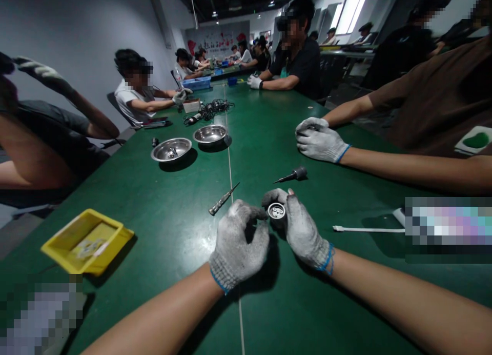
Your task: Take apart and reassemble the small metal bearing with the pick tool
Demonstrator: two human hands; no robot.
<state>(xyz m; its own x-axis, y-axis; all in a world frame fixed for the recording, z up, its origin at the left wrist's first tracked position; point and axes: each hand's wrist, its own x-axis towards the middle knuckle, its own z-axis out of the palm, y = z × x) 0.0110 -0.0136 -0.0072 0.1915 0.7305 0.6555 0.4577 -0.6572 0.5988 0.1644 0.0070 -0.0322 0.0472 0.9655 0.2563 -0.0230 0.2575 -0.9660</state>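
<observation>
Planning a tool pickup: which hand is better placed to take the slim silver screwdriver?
Probably the left hand: the screwdriver lies close beside it. The right hand is farther off and holds the round metal part. Whether the left also pinches something small, I can't tell.

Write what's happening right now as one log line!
right hand: holds round part | left hand: close to it, touch unclear | screwdriver: on table | yellow tray: on table, left

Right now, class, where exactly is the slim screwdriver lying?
In the head view, the slim screwdriver lies just left of centre on the green table, immediately beyond the left gloved hand.
</observation>
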